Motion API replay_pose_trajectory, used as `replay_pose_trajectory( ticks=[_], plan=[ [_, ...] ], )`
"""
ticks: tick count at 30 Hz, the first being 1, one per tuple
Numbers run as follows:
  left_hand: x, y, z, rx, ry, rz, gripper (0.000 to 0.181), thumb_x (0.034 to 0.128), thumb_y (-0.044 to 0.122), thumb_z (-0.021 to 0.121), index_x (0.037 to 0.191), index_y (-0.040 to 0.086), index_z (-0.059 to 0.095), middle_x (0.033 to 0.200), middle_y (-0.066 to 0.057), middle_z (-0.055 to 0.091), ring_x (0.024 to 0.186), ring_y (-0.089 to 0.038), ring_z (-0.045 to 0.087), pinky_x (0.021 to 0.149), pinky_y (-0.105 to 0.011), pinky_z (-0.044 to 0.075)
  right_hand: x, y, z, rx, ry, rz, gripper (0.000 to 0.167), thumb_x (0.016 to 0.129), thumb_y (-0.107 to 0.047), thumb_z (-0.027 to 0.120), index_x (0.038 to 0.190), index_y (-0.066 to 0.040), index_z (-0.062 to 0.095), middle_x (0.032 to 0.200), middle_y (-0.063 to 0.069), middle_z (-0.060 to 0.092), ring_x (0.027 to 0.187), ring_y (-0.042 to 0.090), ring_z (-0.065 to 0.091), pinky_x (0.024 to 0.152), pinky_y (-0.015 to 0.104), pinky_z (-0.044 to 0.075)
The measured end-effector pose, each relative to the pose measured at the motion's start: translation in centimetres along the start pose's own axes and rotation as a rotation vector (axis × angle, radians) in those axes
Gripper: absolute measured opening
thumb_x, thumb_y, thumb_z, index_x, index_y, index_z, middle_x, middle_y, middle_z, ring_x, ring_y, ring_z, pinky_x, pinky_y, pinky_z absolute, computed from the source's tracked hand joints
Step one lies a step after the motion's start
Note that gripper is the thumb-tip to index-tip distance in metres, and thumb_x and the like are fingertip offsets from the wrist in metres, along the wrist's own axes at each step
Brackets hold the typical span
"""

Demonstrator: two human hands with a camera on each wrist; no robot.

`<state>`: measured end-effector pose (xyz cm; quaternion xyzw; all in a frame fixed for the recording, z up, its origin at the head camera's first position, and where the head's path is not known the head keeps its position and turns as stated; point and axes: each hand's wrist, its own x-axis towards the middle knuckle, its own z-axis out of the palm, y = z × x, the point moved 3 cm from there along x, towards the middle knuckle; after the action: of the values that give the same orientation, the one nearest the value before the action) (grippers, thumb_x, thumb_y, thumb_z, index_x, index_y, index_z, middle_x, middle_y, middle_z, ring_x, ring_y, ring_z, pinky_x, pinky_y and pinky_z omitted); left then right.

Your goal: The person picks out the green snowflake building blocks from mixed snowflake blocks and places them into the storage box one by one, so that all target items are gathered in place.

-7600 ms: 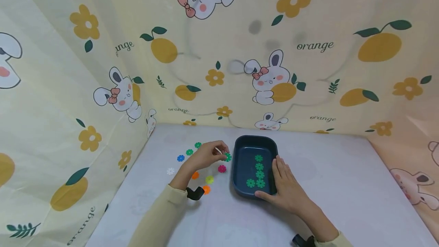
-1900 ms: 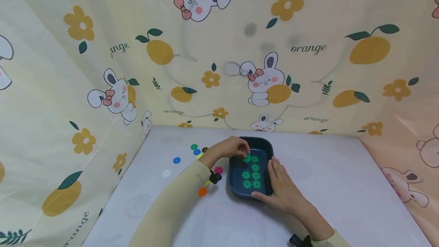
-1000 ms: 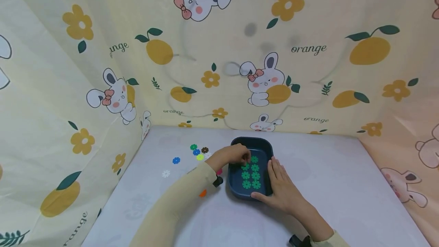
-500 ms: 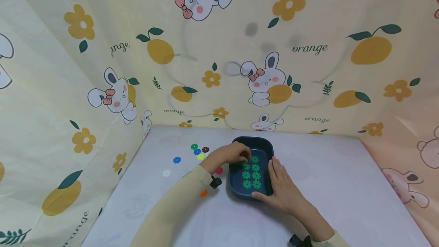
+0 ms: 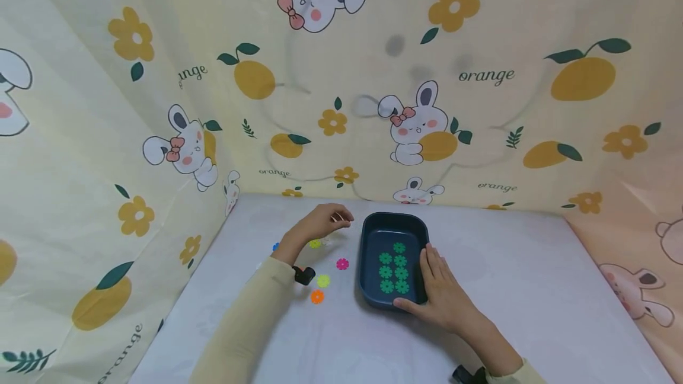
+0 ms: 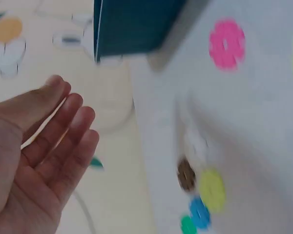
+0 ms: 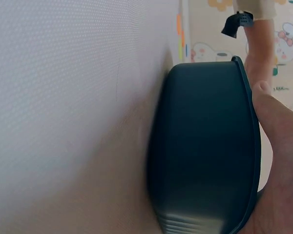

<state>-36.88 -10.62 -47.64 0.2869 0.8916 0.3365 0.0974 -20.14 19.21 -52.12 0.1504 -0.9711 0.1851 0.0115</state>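
Observation:
A dark blue tray (image 5: 373,248) stands on the table, with several green flower-shaped interlocking discs (image 5: 401,261) lying flat in two columns inside. My right hand (image 5: 445,295) rests along its right rim, fingers straight, thumb at the near edge. In the right wrist view, that thumb (image 7: 263,92) lies on the rim of the tray (image 7: 205,136). Left of the tray, my left hand (image 5: 322,221) hovers above the table, its fingers loosely bent. The left wrist view shows nothing between the fingers of my left hand (image 6: 44,161).
Loose discs lie left of the tray: pink (image 5: 342,264), yellow (image 5: 323,281) and orange (image 5: 317,297). Below my left hand are brown (image 6: 186,174), blue (image 6: 200,213) and green (image 6: 188,225) ones. A patterned cloth (image 5: 299,117) hangs behind the table.
My left hand has left the tray, moving left and away. More green discs lie in the tray than in the oldest frame, where that hand pinched one. My right hand stays on the rim.

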Motion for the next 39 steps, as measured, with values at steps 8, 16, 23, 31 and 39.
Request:
replay_pose_trajectory(
  ticks=[8,16,23,31,39],
  plan=[
    [-2.0,-5.4,-2.3,-0.006,0.055,-0.165,0.024,0.109,0.017,0.065,0.129,0.006,0.073,0.122,-0.005,0.073,0.118,-0.027,0.066,0.106,-0.047,0.054,-0.1,0.3,0.2,-0.008,0.005,0.002,0.135,0.085,-0.087,0.064,0.166,0.01,0.018,0.176,0.029,0.008,0.164,0.046,0.01,0.129,0.062,0.018],
    [-3.0,-8.7,-2.7,0.035,0.077,-0.271,0.022,0.1076,0.008,0.064,0.127,0.005,0.074,0.123,-0.01,0.072,0.117,-0.031,0.064,0.109,-0.05,0.051,-0.2,0.0,-0.1,-0.001,0.003,0.002,0.134,0.085,-0.086,0.065,0.166,0.011,0.018,0.176,0.029,0.009,0.163,0.046,0.011,0.129,0.062,0.018],
    [-3.4,-10.4,-2.3,0.073,0.089,-0.35,0.024,0.1044,0.004,0.068,0.128,0.005,0.072,0.122,-0.013,0.069,0.114,-0.03,0.062,0.108,-0.049,0.05,-0.2,0.2,0.3,-0.01,0.009,-0.003,0.134,0.085,-0.086,0.065,0.166,0.01,0.018,0.176,0.028,0.008,0.164,0.045,0.01,0.129,0.062,0.018],
    [-3.4,-11.8,-2.1,0.053,0.094,-0.4,0.025,0.102,0.008,0.074,0.127,0.005,0.072,0.117,-0.011,0.068,0.109,-0.027,0.061,0.106,-0.045,0.051,-0.3,0.1,0.2,0.001,0.013,-0.002,0.135,0.084,-0.087,0.064,0.167,0.009,0.017,0.177,0.028,0.008,0.164,0.044,0.01,0.129,0.062,0.018],
    [-2.9,-12.6,-2.1,0.052,0.088,-0.428,0.025,0.1008,0.009,0.076,0.125,0.007,0.073,0.114,-0.009,0.066,0.106,-0.025,0.059,0.102,-0.043,0.051,-0.2,0.1,0.1,-0.008,0.01,-0.002,0.134,0.085,-0.087,0.063,0.167,0.009,0.015,0.176,0.028,0.008,0.164,0.045,0.01,0.129,0.062,0.018]
  ],
)
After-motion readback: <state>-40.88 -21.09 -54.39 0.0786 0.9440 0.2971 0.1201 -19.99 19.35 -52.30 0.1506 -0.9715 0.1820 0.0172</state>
